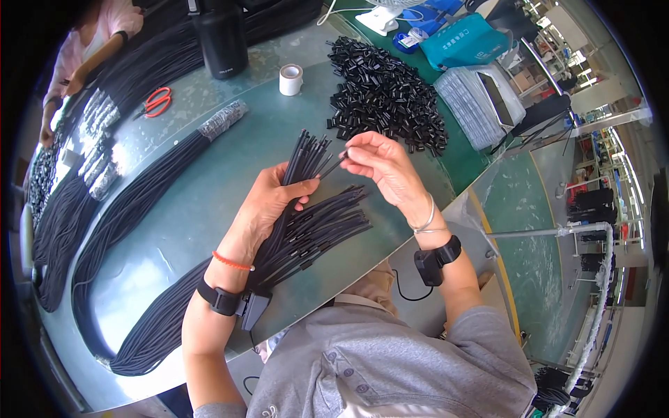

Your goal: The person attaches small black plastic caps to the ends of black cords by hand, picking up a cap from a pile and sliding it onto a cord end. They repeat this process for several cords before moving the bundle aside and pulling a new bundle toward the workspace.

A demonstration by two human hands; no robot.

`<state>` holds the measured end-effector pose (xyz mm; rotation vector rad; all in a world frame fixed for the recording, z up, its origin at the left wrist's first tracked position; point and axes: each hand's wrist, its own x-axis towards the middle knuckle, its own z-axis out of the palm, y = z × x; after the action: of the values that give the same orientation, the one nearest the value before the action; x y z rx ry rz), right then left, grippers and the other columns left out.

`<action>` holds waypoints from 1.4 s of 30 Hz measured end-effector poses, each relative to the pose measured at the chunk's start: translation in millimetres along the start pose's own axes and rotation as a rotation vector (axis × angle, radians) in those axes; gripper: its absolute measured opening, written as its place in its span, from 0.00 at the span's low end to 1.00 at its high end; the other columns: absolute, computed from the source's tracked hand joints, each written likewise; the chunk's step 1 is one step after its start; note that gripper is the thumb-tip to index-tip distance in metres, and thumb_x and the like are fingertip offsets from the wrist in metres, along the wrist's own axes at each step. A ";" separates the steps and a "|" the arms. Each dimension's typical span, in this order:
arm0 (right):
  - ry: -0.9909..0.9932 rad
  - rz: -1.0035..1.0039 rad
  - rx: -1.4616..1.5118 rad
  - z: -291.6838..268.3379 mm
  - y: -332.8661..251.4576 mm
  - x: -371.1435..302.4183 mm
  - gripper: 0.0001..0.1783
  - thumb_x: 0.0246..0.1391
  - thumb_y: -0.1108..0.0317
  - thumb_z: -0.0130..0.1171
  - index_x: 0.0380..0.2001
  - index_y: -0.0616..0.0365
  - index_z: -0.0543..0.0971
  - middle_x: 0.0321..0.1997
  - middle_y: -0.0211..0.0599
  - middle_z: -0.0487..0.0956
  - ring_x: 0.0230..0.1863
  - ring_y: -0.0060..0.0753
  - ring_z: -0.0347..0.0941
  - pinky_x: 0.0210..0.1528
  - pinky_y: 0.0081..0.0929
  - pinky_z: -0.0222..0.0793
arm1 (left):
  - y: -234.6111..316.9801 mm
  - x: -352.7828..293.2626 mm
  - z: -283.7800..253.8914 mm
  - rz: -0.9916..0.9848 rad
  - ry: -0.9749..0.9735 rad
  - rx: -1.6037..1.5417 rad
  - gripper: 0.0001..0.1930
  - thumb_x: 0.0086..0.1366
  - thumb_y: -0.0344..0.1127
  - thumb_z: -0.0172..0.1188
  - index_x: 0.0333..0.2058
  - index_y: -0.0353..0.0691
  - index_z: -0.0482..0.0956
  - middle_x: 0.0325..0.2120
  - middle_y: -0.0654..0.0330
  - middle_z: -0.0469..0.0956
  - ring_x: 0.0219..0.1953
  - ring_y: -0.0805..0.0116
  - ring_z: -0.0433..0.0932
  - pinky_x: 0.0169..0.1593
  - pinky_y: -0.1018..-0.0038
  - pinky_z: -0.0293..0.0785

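My left hand (268,198) is closed around a bundle of thin black cords (306,155), their cut ends fanning upward. My right hand (385,166) pinches a small black piece (343,155) at the tip of one cord that slants out of the bundle. Below my left hand, more black cords (320,226) lie spread on the table, several with small black pieces along them. Their long loop runs back to the lower left. Beyond my right hand is a heap of small black tube-like pieces (383,97).
Another black cord bundle (150,171) with a wrapped end curves along the left. Orange-handled scissors (159,102), a white tape roll (290,80) and a black bottle (219,42) stand or lie farther back. A teal bag (467,42) is at far right; another person's arm (94,63) shows upper left.
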<state>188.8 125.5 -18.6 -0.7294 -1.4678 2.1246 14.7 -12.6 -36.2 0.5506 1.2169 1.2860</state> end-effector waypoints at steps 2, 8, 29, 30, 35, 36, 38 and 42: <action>-0.006 0.014 -0.012 0.4 -0.1 -0.9 0.06 0.56 0.72 0.60 0.37 0.59 0.77 0.35 0.28 0.78 0.35 0.19 0.76 0.42 0.18 0.72 | 0.0 0.3 -0.8 -0.003 -0.004 0.003 0.10 0.57 0.28 0.66 0.37 0.33 0.78 0.25 0.65 0.77 0.24 0.80 0.71 0.29 0.83 0.68; -0.164 -0.062 -0.349 -12.6 -8.8 5.4 0.07 0.53 0.72 0.63 0.35 0.59 0.77 0.35 0.30 0.79 0.35 0.20 0.76 0.41 0.18 0.71 | 0.3 0.5 -1.8 0.030 -0.021 -0.015 0.10 0.57 0.29 0.66 0.37 0.34 0.78 0.26 0.66 0.76 0.25 0.80 0.71 0.30 0.83 0.68; 0.297 -0.776 -1.505 -10.3 -5.1 4.0 0.05 0.49 0.67 0.62 0.27 0.56 0.79 0.25 0.34 0.72 0.33 0.40 0.70 0.38 0.34 0.67 | -2.8 1.7 -5.5 0.020 -0.011 -0.068 0.12 0.59 0.33 0.66 0.39 0.36 0.75 0.28 0.67 0.76 0.27 0.81 0.70 0.32 0.83 0.67; 0.383 -0.723 -1.554 -26.0 -3.9 7.7 0.05 0.49 0.67 0.63 0.27 0.56 0.79 0.26 0.35 0.72 0.33 0.40 0.70 0.38 0.34 0.67 | -2.4 2.2 -4.4 0.023 -0.011 -0.072 0.12 0.59 0.33 0.66 0.39 0.36 0.75 0.28 0.67 0.76 0.27 0.81 0.70 0.32 0.83 0.67; 0.238 -0.657 -1.585 -38.3 1.9 12.6 0.05 0.49 0.69 0.62 0.32 0.55 0.80 0.26 0.36 0.71 0.32 0.40 0.70 0.37 0.31 0.68 | -2.4 2.9 -1.4 0.042 -0.025 -0.058 0.12 0.58 0.33 0.66 0.38 0.36 0.76 0.27 0.68 0.75 0.27 0.81 0.69 0.31 0.83 0.65; 0.201 -0.565 -1.467 -36.7 4.4 11.2 0.06 0.50 0.70 0.63 0.34 0.55 0.80 0.26 0.35 0.72 0.32 0.37 0.71 0.36 0.30 0.68 | -2.2 2.9 0.2 0.056 -0.014 -0.039 0.12 0.58 0.33 0.66 0.38 0.36 0.76 0.26 0.68 0.75 0.27 0.81 0.69 0.31 0.83 0.65; 0.129 -0.381 -1.228 -26.6 5.4 7.6 0.09 0.50 0.71 0.63 0.37 0.54 0.79 0.27 0.33 0.73 0.31 0.31 0.72 0.35 0.29 0.68 | -2.7 2.6 -0.3 0.068 0.000 -0.017 0.11 0.58 0.32 0.66 0.37 0.35 0.76 0.26 0.68 0.75 0.27 0.81 0.69 0.31 0.83 0.65; -0.076 -0.051 -0.128 -10.9 1.9 9.2 0.12 0.51 0.72 0.63 0.41 0.53 0.78 0.30 0.29 0.76 0.32 0.22 0.73 0.35 0.26 0.69 | -3.9 3.0 -2.3 0.063 -0.010 -0.001 0.11 0.57 0.32 0.67 0.37 0.36 0.77 0.26 0.67 0.75 0.27 0.80 0.70 0.32 0.82 0.67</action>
<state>188.8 138.3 -25.1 -0.6560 -1.6576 2.0554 13.7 -11.6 -41.5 0.5988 1.1988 1.3352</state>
